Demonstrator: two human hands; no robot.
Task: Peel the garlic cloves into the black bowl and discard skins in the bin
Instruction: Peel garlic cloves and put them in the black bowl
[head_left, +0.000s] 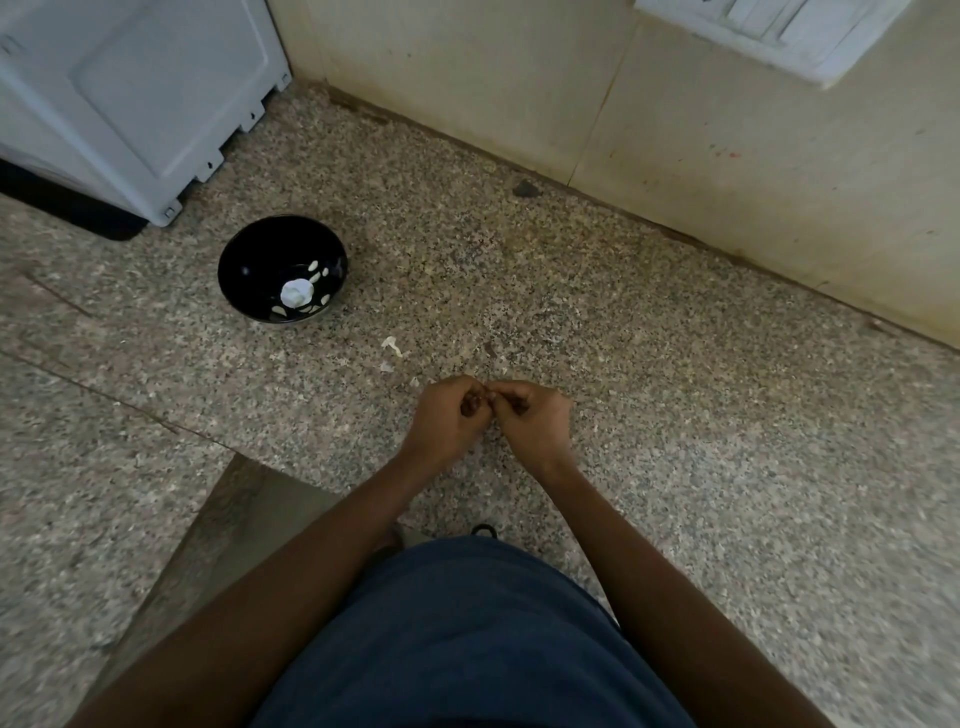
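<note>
Head view: left hand (448, 415) and right hand (535, 418) meet fingertip to fingertip low over the speckled floor (649, 364), both with fingers curled in a pinching grip on something too small and hidden to identify. Black bowl (249, 260) sits on the floor well apart to the left, near a grey appliance (130, 98), holding a garlic bulb (296, 293) and several peeled cloves (313, 267). Skin scraps (390, 345) lie on the floor between bowl and hands.

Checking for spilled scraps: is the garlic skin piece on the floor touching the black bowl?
Apart. The head view shows bare speckled floor between the garlic skin piece and the black bowl.
</note>
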